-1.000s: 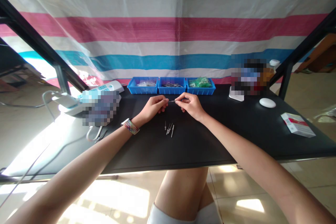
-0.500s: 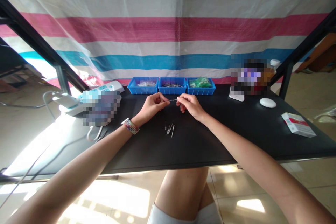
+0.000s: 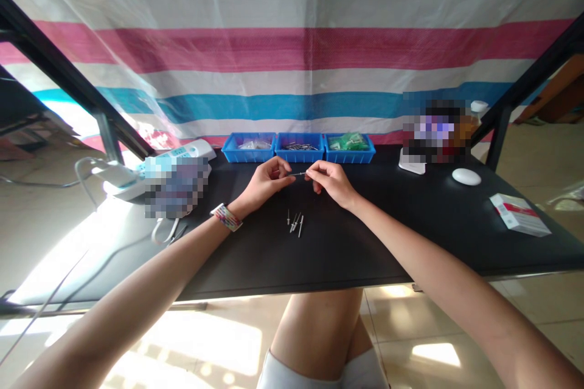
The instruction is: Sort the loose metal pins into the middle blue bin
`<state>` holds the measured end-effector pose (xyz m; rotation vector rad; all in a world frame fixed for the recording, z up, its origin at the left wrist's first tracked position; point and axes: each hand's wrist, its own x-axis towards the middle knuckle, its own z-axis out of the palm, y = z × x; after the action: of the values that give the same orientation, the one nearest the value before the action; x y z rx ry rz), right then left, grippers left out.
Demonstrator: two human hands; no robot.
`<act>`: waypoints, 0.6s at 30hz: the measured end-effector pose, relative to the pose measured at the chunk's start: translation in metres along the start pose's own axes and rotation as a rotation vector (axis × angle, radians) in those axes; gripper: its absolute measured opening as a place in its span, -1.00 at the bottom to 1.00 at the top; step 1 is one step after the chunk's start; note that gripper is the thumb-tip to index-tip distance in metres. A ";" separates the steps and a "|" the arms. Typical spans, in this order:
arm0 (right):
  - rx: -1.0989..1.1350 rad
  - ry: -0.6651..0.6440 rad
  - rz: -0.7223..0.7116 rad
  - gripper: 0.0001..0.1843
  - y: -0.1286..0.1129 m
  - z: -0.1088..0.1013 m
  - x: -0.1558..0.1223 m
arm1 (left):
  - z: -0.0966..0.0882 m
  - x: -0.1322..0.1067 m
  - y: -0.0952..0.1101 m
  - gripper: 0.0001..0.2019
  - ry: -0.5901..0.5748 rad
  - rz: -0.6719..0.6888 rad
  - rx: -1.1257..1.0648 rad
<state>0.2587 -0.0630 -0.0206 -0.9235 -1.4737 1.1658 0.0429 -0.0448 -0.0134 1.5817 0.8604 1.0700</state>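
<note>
A thin metal pin that looks like a blind rivet (image 3: 298,174) is held level above the black table. My left hand (image 3: 269,181) pinches its left end between thumb and forefinger. At the other end, the thumb and forefinger of my right hand (image 3: 332,182) are closed on it, with the remaining fingers curled below. Nearer to me, several similar rivets (image 3: 295,223) lie loosely grouped on the tabletop. Just behind my hands stands a blue bin (image 3: 300,157) of similar metal pieces.
Beside it are a blue bin (image 3: 249,157) with clear bags and another blue bin (image 3: 349,157) with green-and-white packets. A power strip (image 3: 182,153) and cables occupy the left. A white mouse (image 3: 466,177) and a small box (image 3: 520,214) lie right. Striped sheeting (image 3: 292,48) hangs behind.
My right hand has shifted very slightly left, toward my left hand. Both hands still grip the rivet, and the rivets on the table stay in place.
</note>
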 end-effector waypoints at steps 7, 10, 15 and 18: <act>-0.025 0.066 -0.032 -0.60 0.000 0.002 -0.002 | -0.002 0.001 0.000 -0.77 -0.069 -0.086 -0.044; -0.033 0.073 -0.031 -0.60 -0.001 0.003 -0.003 | -0.003 0.002 -0.003 -0.63 -0.060 -0.119 -0.008; -0.056 0.085 -0.041 -0.63 -0.001 0.003 -0.003 | -0.003 0.002 -0.006 -0.57 -0.074 -0.122 0.012; -0.073 0.094 -0.047 -0.65 0.000 0.003 -0.003 | -0.004 0.002 -0.005 -0.61 -0.079 -0.113 0.013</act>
<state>0.2566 -0.0665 -0.0219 -0.9758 -1.4617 1.0267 0.0403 -0.0404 -0.0175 1.5568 0.8937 0.9181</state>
